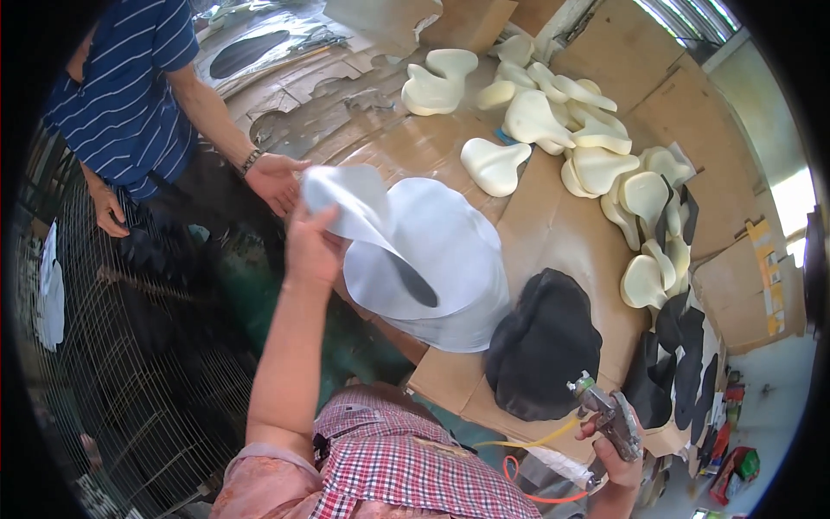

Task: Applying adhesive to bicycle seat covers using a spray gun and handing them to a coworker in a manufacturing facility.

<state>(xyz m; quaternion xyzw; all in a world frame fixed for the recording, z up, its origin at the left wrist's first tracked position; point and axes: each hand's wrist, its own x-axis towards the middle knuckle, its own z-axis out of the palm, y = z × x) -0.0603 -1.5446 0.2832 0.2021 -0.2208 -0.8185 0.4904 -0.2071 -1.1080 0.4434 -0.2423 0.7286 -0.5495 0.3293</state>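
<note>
My left hand (313, 246) is closed on the edge of a thin light-grey cut sheet (354, 201), whose curled edge shows a dark underside. It is lifted over a stack of similar light-grey sheets (458, 251). A co-worker's hand (275, 180), palm up, is close to the sheet's left end; whether it touches is unclear. At the lower right my right hand (616, 463) grips a metal spray gun (612, 417) with a yellow hose and an orange hose. Beside the gun lies a stack of black cut sheets (545, 346).
Many cream saddle-shaped foam pads lie toward the back right, one pad (497, 166) apart from the rest. Brown cardboard (536, 225) covers the table. The co-worker in a striped shirt (130, 95) stands at the left, near a wire rack (130, 346). Black pieces (683, 346) hang at the right.
</note>
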